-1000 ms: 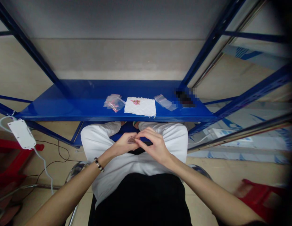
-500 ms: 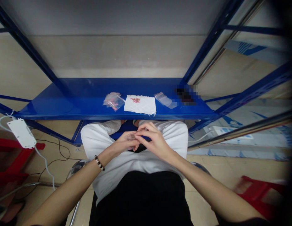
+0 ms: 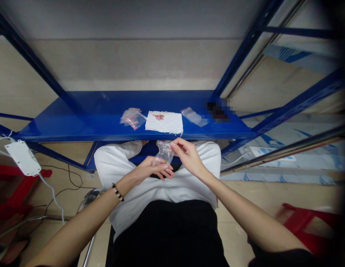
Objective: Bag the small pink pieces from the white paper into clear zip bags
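Observation:
A clear plastic zip bag [image 3: 164, 151] is held up over my lap, between both hands. My left hand [image 3: 154, 168] is closed on its lower end, thumb on top. At the bag's upper right edge, the fingertips of my right hand [image 3: 187, 154] pinch the plastic. Whether anything lies inside the bag, I cannot make out. In front of my hands, a white cloth [image 3: 168, 124] on the blue shelf carries a small cluster of pink and gold pieces [image 3: 159, 117]. Left of the cloth lies a pile of clear bags [image 3: 132, 118] with pink pieces in them.
Flat clear bags [image 3: 194, 116] lie right of the cloth on the blue shelf [image 3: 85, 118]. A blurred-out dark object [image 3: 218, 112] sits at its right end. A white power strip [image 3: 22, 157] hangs at the left post. Red stools [image 3: 306, 226] stand at both sides.
My hands have moved slightly apart. The clear bag, earlier mostly hidden between the fingers, now stands spread and upright, with my right hand at its top edge.

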A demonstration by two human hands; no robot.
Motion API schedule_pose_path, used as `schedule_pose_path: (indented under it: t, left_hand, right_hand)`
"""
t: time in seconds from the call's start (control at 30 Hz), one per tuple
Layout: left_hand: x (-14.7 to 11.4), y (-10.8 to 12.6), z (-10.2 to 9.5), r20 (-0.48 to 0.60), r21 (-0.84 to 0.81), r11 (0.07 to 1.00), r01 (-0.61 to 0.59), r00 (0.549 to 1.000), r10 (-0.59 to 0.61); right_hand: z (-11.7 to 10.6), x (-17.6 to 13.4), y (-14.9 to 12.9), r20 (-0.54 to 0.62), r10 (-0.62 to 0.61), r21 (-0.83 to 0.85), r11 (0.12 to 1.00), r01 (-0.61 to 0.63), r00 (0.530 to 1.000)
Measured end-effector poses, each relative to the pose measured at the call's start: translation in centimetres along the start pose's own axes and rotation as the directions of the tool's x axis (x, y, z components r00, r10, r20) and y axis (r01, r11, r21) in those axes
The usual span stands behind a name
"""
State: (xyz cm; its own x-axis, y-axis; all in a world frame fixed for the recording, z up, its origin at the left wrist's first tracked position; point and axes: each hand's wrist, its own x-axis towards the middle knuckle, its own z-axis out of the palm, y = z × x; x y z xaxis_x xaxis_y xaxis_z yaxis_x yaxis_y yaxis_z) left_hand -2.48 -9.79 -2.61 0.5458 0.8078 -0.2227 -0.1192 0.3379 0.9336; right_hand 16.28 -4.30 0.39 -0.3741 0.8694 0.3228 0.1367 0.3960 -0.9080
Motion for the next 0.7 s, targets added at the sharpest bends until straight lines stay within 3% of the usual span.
schedule_pose_path:
  t: [0.4,0.7]
  left_hand:
    - [0.23,-0.39,0.34,-0.104,-0.12,0.991,-0.057,0.994,0.044]
    - [0.08,0.01,0.54,-0.155,0.024,0.998,-0.056,0.986,0.059]
  right_hand:
    - [0.12,-0.41,-0.45,0.006,-0.02,-0.041,0.999,0.02,1.0]
    - [0.12,-0.34,-0.95,0.029,-0.024,-0.059,0.998,0.026,0.999]
